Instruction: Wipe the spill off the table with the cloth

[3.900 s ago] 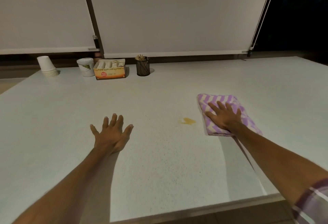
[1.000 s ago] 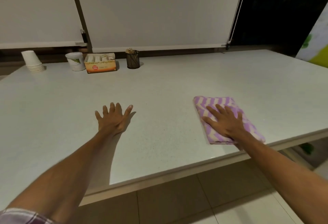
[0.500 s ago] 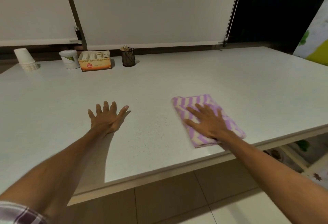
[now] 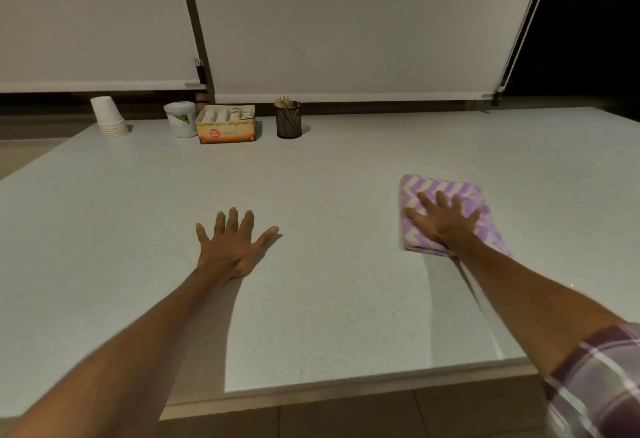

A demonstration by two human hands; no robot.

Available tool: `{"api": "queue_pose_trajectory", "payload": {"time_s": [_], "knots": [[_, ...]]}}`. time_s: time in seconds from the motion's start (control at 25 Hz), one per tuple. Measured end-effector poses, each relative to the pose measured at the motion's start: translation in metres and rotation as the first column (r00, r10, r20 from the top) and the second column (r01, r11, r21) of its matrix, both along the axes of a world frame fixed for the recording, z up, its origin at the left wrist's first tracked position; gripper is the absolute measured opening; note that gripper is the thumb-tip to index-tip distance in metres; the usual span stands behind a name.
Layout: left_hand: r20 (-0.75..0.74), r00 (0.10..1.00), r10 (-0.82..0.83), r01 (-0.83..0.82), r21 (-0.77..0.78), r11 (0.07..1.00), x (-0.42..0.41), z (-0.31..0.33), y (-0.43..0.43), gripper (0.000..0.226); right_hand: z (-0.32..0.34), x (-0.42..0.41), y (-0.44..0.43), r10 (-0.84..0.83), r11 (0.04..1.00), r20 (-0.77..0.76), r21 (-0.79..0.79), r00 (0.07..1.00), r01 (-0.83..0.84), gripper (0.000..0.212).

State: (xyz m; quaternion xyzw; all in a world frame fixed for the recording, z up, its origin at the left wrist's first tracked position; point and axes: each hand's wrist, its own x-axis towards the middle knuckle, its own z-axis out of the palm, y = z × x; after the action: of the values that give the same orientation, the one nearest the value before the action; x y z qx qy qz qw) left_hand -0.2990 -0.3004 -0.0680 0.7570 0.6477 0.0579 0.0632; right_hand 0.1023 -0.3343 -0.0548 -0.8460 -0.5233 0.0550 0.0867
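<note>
Pressing flat on the folded purple-and-cream zigzag cloth (image 4: 446,210), the right hand (image 4: 445,221) lies palm down with its fingers spread over the fabric, gripping nothing. The cloth is folded into a thick rectangle, its chevron stripes run across the top, and it rests on the right part of the pale speckled white bench (image 4: 329,299), well back from the near edge. The near corner of the cloth is hidden under the wrist. A checked purple and white sleeve (image 4: 595,382) covers the right arm near the elbow.

The left hand (image 4: 232,247) rests palm down on the bare bench, well apart from the cloth, with the fingers spread and the thumb pointing to the right. It holds nothing.

No stain can be seen on the bench surface between the two hands.

At the far edge of the bench stand a stack of white paper cups (image 4: 109,117) turned upside down, a white tub with a green picture (image 4: 180,119), an open orange cardboard box of sachets (image 4: 225,124) and a dark mesh holder with wooden sticks (image 4: 288,119). The box has a red round logo on its front, but the writing is too small to read. The tub stands just beside the box.
</note>
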Motion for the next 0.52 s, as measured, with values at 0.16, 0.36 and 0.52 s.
{"api": "queue_pose_trajectory", "payload": {"time_s": [0.16,0.36,0.52], "knots": [[-0.009,1.0,0.0,0.0,-0.001,1.0,0.0,0.0,-0.001,0.104,-0.008,-0.066,0.03,0.254,0.967,0.013,-0.04,0.967,-0.253,0.072],[-0.008,1.0,0.023,-0.023,-0.005,1.0,0.0,-0.001,-0.002,0.096,-0.006,-0.027,0.054,0.216,0.976,0.003,0.006,0.976,-0.216,0.069],[0.006,1.0,0.03,-0.029,-0.029,0.999,0.0,-0.002,0.001,0.096,0.002,-0.053,0.096,0.149,0.989,-0.004,-0.001,0.989,-0.149,0.07]]}}
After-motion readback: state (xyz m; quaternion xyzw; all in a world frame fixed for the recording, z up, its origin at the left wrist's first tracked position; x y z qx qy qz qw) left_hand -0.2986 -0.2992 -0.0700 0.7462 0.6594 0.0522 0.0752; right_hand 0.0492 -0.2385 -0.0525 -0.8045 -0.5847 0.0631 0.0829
